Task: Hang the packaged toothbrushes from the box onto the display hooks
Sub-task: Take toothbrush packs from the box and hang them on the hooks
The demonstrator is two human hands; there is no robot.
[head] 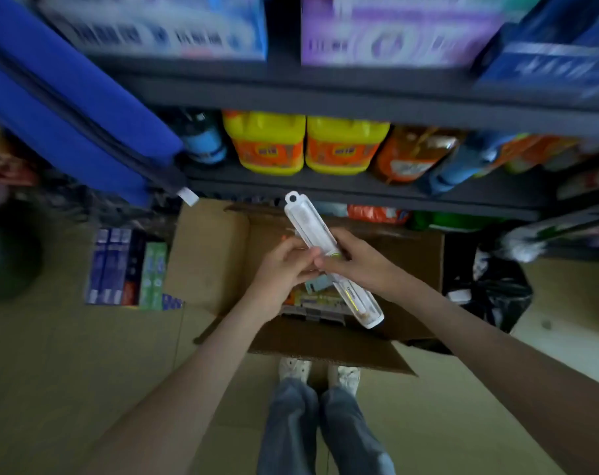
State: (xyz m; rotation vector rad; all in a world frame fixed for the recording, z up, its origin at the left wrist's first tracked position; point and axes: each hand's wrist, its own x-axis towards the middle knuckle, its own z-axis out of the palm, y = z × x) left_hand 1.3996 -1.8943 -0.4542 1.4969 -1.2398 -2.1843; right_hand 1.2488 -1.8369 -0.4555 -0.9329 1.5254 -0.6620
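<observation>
One toothbrush package [305, 221] in curled left hand [285, 266], right hand [357, 259] (over box [209, 255])

One long white toothbrush pack in clear plastic [303, 221], two hands, left hand [284, 269] and right hand [354, 260], one open brown cardboard box [209, 258], two yellow plastic jugs with orange labels [265, 142] far, two white shoes [294, 369] near

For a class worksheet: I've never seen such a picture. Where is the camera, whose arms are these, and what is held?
No machine here: the picture comes from a camera worn on a person's head, looking down at their arms. The left hand and right hand hold a packaged toothbrush with a hanging hole at its far end. Under it an open cardboard box stands on the floor, more goods inside. Slim cartons lie to its left; yellow jugs line a shelf ahead.
</observation>
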